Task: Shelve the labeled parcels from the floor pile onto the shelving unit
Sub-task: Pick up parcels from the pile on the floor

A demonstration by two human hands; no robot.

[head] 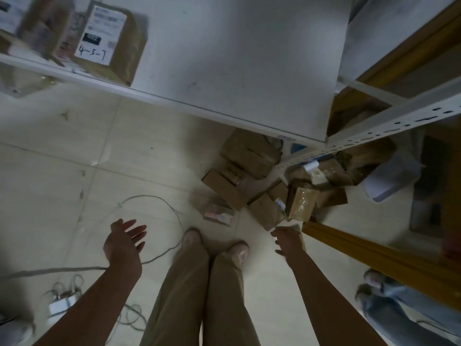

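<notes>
Looking straight down from the head camera, I have both arms reaching toward the tiled floor (74, 158). My left hand (124, 243) is apart, palm showing and fingers spread, holding nothing and hovering above a thin grey cable (159, 203) that loops across the tiles. My right hand (287, 239) is lower and to the right, its back toward me and its fingertips just beside the nearest box of the floor pile (262, 181). The fingers are blurred, so I cannot tell whether they are apart or closed on anything.

The pile of brown cardboard parcels lies on the floor at the front corner of the shelving unit, partly under the white shelf (237, 58) and around the perforated white post (374, 136). One tape-wrapped parcel (300, 202) stands tilted on its edge in the pile.

On the shelf at the upper left sits a labelled parcel (109, 38) with "4-3-7" handwritten on its label, and a blurred second parcel (30, 21) just to its left. My beige trousers (189, 283) and pale shoes fill the lower middle. A yellow beam (361, 248) runs diagonally at the right, and beyond it stand another person's jeans (381, 310).
</notes>
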